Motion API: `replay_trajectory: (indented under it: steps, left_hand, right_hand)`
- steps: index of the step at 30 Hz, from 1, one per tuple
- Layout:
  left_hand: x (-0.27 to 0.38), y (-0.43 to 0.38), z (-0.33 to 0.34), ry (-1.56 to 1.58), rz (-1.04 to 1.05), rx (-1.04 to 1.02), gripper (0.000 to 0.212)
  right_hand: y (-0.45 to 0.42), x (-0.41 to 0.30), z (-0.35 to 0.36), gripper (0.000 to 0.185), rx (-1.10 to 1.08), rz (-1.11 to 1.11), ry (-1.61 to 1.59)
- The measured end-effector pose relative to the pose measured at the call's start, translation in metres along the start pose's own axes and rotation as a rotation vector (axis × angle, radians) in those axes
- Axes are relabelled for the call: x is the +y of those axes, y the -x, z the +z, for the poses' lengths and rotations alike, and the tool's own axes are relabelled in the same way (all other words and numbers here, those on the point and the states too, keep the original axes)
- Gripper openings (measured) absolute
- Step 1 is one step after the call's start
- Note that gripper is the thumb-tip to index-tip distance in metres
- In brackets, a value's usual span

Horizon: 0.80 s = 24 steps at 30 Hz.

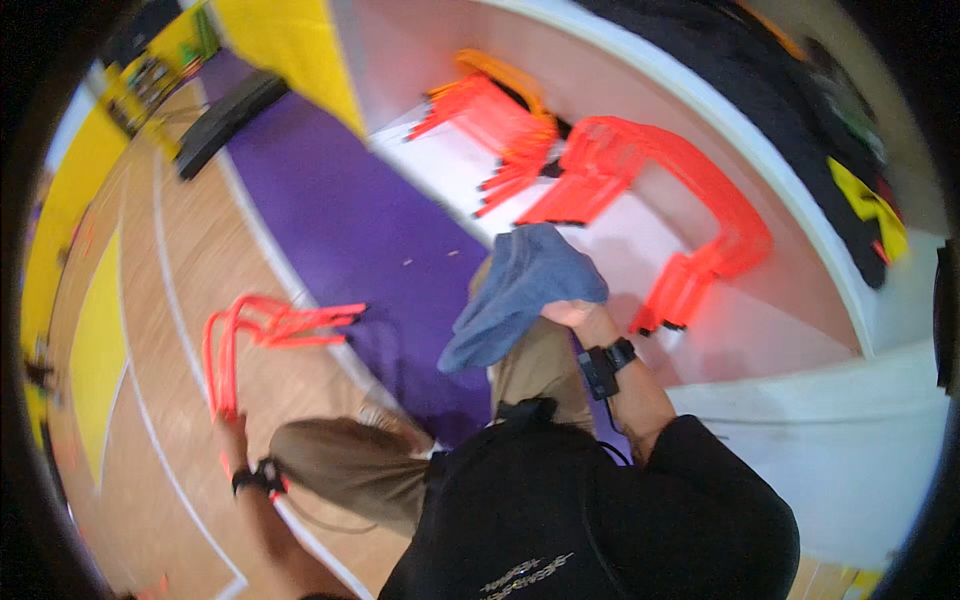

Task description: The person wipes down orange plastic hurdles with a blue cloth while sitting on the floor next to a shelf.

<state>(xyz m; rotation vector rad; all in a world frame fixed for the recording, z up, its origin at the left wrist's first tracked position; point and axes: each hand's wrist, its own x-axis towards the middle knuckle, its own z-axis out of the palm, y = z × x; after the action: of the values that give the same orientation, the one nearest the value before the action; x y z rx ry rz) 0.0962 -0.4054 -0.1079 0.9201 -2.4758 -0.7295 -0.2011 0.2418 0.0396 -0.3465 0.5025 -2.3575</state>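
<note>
My left hand (231,426) is closed around the tube of some orange-red agility hurdles (225,337), at least two together, held out to my left with their black-tipped feet pointing towards the purple strip. A blue-grey cloth (525,281) hangs bunched from my right hand (574,311), in front of my knee. The cloth covers most of that hand's fingers. Just beyond it, a nested row of orange-red hurdles (697,180) stands on the white floor of a recess. Another group of hurdles (495,120), with an orange-yellow one behind, is farther back.
A curved white ledge (705,97) bounds the recess, with dark fabric (757,90) lying on top. Purple flooring (337,202) runs beside a wooden court floor (187,247) with white lines. A long black padded object (232,120) lies at the far left.
</note>
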Motion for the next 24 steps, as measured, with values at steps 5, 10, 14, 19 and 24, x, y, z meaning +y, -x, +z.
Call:
replay_trajectory:
  steps: [5, 10, 14, 19, 24]
  left_hand:
    - [-0.016, -0.012, -0.017, -0.142, 0.121, 0.008, 0.052]
    - [0.075, 0.008, -0.012, -0.078, 0.019, -0.026, 0.045]
    - [0.121, 0.046, -0.013, -0.074, -0.05, -0.135, 0.039]
    - [0.218, 0.107, 0.001, -0.315, -0.068, -0.057, 0.025]
    - [0.232, 0.105, 0.002, -0.312, -0.021, -0.046, 0.024]
  right_hand:
    - [0.044, -0.077, -0.03, 0.042, 0.221, -0.179, -0.001]
    - [0.076, -0.15, -0.097, 0.029, 0.422, -0.528, 0.101]
    - [0.102, -0.195, -0.146, 0.022, 0.578, -0.679, 0.167]
    - [0.141, -0.248, -0.184, 0.019, 0.847, -0.606, 1.916]
    - [0.147, -0.311, -0.238, 0.033, 1.174, -0.445, 1.714]
